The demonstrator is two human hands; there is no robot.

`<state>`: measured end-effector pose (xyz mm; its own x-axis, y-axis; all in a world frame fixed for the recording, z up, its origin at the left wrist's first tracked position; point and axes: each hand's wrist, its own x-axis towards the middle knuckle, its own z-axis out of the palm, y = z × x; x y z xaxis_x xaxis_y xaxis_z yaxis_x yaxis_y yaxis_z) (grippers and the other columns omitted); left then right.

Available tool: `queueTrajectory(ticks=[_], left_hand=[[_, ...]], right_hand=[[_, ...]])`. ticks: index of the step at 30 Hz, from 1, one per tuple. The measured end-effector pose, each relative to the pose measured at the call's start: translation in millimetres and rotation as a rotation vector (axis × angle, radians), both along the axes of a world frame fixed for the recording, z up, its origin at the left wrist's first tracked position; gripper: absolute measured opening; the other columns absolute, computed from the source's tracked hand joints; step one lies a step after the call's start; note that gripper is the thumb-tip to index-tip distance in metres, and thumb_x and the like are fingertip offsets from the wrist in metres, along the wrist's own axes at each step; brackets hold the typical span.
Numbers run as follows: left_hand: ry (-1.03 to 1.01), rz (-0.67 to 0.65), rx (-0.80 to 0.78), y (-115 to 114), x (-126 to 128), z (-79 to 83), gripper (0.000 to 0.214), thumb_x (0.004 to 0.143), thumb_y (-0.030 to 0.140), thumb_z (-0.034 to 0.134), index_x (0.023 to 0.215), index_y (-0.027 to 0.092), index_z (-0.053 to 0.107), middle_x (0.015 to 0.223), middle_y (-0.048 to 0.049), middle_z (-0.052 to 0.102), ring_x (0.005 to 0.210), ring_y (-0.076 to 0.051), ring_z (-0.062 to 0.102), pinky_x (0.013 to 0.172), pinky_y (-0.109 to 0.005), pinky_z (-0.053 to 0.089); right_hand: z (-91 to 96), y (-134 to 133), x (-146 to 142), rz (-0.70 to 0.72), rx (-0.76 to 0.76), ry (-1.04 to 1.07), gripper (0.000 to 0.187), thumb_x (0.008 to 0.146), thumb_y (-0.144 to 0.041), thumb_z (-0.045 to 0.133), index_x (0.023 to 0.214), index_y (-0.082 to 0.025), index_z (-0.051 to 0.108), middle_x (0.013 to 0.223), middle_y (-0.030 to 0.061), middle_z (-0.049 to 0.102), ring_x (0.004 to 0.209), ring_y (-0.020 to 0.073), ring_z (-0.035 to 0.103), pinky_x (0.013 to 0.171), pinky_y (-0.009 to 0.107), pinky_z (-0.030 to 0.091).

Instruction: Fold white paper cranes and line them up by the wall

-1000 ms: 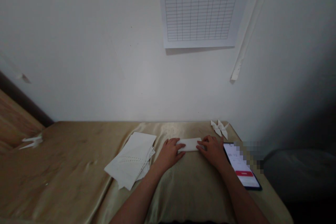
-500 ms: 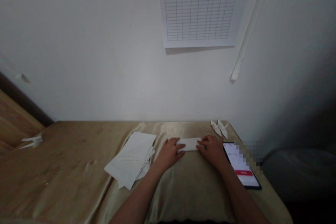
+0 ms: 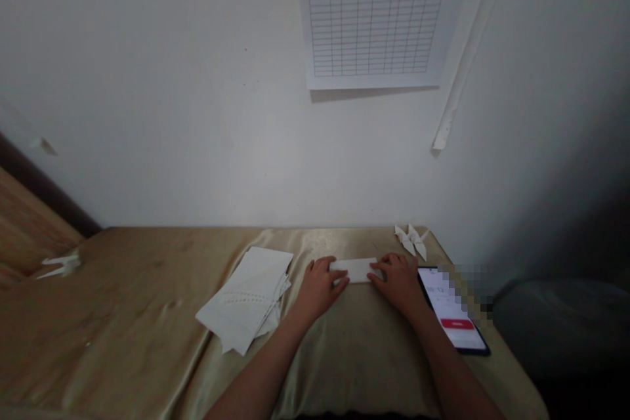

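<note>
A small folded strip of white paper (image 3: 358,270) lies on the gold cloth, with its long side running left to right. At its left end is my left hand (image 3: 319,287), thumb at the near edge and fingers over the top. My right hand (image 3: 399,282) holds the right end in much the same way, with thumb and fingers closed on it. The middle of the strip shows between my hands, while both its ends are partly covered by fingers.
Left of my hands lies a stack of white paper sheets (image 3: 251,285). A phone (image 3: 455,312) with a lit screen rests beside my right forearm. Folded white paper shapes (image 3: 411,239) sit near the wall, and another white paper piece (image 3: 62,266) is far left. A printed table sheet (image 3: 374,26) hangs above.
The fingers and thumb of my right hand have shifted slightly at the strip's right end. My left hand and the strip are almost unmoved.
</note>
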<state>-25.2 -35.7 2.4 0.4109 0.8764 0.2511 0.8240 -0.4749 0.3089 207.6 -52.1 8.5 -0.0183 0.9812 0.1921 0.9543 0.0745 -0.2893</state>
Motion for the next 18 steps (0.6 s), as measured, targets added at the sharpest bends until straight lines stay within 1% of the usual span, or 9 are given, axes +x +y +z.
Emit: queueTrajectory(ticks=[2, 4, 7, 12, 18], left_hand=[[-0.005, 0.059, 0.019, -2.4, 4.0, -0.9, 0.029, 0.096, 0.044, 0.054, 0.110, 0.032, 0.076, 0.129, -0.0092, 0.060, 0.123, -0.027, 0.054, 0.109, -0.048, 0.038], [-0.006, 0.112, 0.029, -5.0, 6.9, -0.8, 0.028, 0.095, 0.043, 0.054, 0.107, 0.033, 0.078, 0.127, -0.0092, 0.060, 0.120, -0.028, 0.054, 0.107, -0.047, 0.039], [-0.006, 0.167, 0.027, -8.0, 8.6, 0.3, 0.025, 0.093, 0.043, 0.058, 0.108, 0.037, 0.077, 0.127, -0.0084, 0.059, 0.118, -0.029, 0.053, 0.105, -0.047, 0.040], [-0.006, 0.176, 0.007, -9.3, 7.6, -0.2, 0.026, 0.091, 0.043, 0.059, 0.112, 0.040, 0.075, 0.128, -0.0079, 0.057, 0.119, -0.030, 0.051, 0.106, -0.047, 0.039], [0.001, 0.177, 0.017, -9.3, 7.3, -2.5, 0.025, 0.092, 0.043, 0.059, 0.112, 0.041, 0.075, 0.130, -0.0075, 0.057, 0.121, -0.031, 0.050, 0.106, -0.048, 0.038]], right_hand=[[1.4, -0.4, -1.3, -0.013, -0.015, -0.010, 0.032, 0.087, -0.047, 0.060, 0.112, -0.033, 0.072, 0.118, 0.0073, 0.063, 0.121, 0.0308, 0.048, 0.113, 0.066, 0.006], [2.4, -0.8, -2.2, -0.017, -0.026, -0.017, 0.033, 0.087, -0.048, 0.059, 0.113, -0.032, 0.071, 0.119, 0.0080, 0.062, 0.121, 0.0307, 0.047, 0.113, 0.065, 0.008], [2.4, -0.6, -2.4, -0.014, -0.038, -0.013, 0.034, 0.087, -0.048, 0.058, 0.114, -0.031, 0.070, 0.120, 0.0084, 0.061, 0.122, 0.0307, 0.046, 0.113, 0.064, 0.010], [0.2, 1.3, -1.3, -0.018, -0.030, 0.010, 0.033, 0.086, -0.048, 0.060, 0.112, -0.031, 0.071, 0.118, 0.0073, 0.062, 0.121, 0.0308, 0.048, 0.112, 0.063, 0.012], [1.4, 0.7, -1.3, -0.013, -0.042, 0.020, 0.034, 0.086, -0.048, 0.060, 0.113, -0.031, 0.071, 0.119, 0.0084, 0.061, 0.121, 0.0311, 0.047, 0.112, 0.064, 0.012]])
